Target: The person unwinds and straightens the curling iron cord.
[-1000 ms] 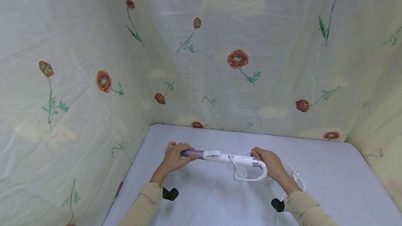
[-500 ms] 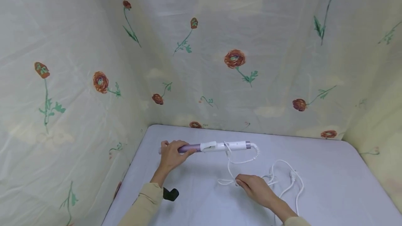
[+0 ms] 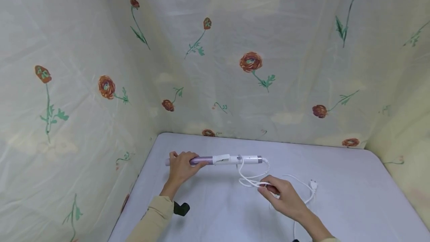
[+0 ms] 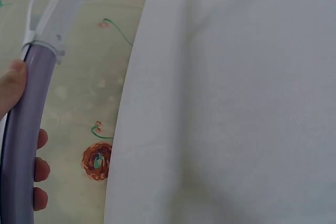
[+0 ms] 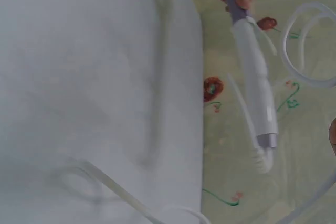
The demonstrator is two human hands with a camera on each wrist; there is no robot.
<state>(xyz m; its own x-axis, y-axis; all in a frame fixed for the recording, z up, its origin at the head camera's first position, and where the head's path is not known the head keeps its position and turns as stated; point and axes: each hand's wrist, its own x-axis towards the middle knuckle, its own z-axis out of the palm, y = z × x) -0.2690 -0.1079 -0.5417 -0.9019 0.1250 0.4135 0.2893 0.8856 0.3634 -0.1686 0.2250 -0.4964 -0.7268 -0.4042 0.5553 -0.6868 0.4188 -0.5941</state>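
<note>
My left hand (image 3: 181, 168) grips the purple barrel of a curling iron (image 3: 250, 159), thumb along one side and fingers round the other, as the left wrist view shows on the barrel (image 4: 29, 114). The iron is held level above the table, its white handle pointing right. From the handle's end a white cord (image 3: 248, 180) curves down in loops. Those loops are pinched between thumb and fingers of my right hand (image 3: 285, 197), below and right of the handle. In the right wrist view the white handle (image 5: 254, 77) shows whole, while my right hand is mostly out of frame.
The cord's plug (image 3: 313, 186) lies on the white-covered table (image 3: 221, 216), right of my right hand. Flower-printed cloth (image 3: 289, 85) hangs behind and on both sides of the table. A dark piece (image 3: 181, 208) sticks out beside my left sleeve.
My right hand has left the handle's end, moved down to the cord and taken hold of its loops, then shifted slightly up and right. My left hand keeps its grip, moving slightly left.
</note>
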